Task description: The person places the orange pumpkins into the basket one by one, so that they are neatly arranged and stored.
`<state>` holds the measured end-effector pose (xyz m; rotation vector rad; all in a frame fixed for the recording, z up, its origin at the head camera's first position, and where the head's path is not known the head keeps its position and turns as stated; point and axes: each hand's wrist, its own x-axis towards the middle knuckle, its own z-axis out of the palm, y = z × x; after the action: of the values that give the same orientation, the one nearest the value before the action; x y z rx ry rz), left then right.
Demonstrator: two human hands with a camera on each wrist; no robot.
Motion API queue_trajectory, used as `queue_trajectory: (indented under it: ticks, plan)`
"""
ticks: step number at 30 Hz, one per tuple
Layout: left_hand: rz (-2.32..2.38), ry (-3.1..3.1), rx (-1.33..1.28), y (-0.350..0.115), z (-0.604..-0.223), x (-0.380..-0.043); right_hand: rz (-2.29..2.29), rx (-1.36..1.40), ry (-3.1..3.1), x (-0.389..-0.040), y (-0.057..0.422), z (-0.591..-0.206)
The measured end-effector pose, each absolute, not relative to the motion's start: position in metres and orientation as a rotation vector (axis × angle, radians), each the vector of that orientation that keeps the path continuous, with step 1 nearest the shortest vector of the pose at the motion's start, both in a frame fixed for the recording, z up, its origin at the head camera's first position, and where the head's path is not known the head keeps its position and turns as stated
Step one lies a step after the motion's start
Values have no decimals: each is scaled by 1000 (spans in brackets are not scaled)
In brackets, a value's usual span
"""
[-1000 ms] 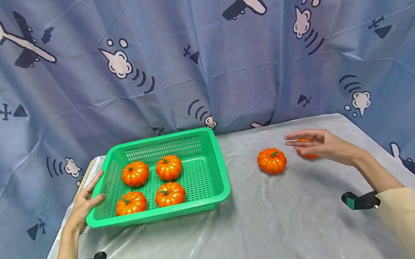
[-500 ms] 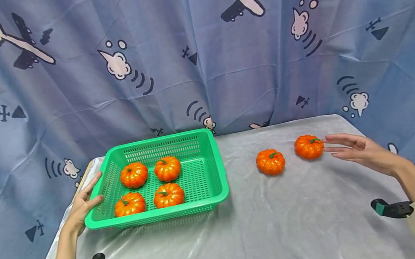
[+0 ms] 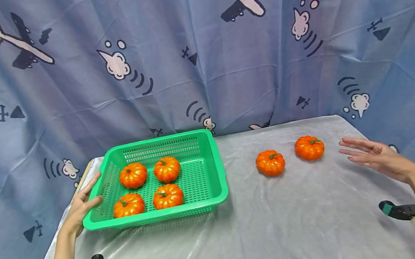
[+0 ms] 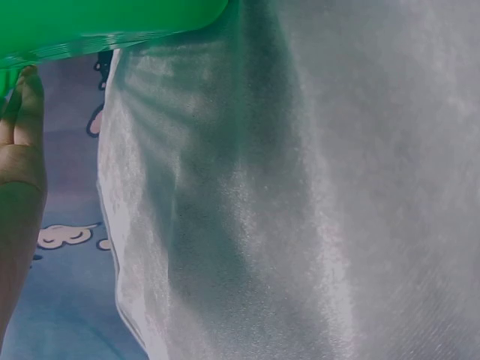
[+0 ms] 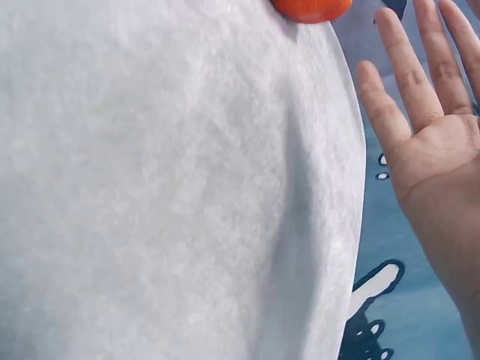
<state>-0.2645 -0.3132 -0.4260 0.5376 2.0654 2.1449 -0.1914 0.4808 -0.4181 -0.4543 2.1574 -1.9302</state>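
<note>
- At eight o'clock from the view's centre, a green basket (image 3: 155, 214) sits on a grey table (image 3: 283, 224).
- Inside it are four orange pumpkins (image 3: 133, 175), at about ten, two, four and eight o'clock around their shared middle.
- At the basket's nine o'clock end, the person's left hand (image 3: 80, 209) touches it, fingers outstretched, thumb apart.
- Toward three o'clock from the basket lie a nearer pumpkin (image 3: 270, 163) and a farther pumpkin (image 3: 309, 148).
- Just past three o'clock from those, the right hand (image 3: 385, 161) hangs well apart, fingers spread.
- At twelve o'clock, a blue airplane-print curtain (image 3: 163, 34).
</note>
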Motion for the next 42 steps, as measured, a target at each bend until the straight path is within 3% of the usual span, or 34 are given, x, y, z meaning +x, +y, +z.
queue_trajectory:
  ticks: [12, 42]
  plan:
    - [2173, 2006, 558, -314, -428, -265, -1931, -423, 2142, -199, 497, -429]
    - [2084, 2193, 516, -312, -426, -267, -1811, -252, 2096, -260, 475, -459]
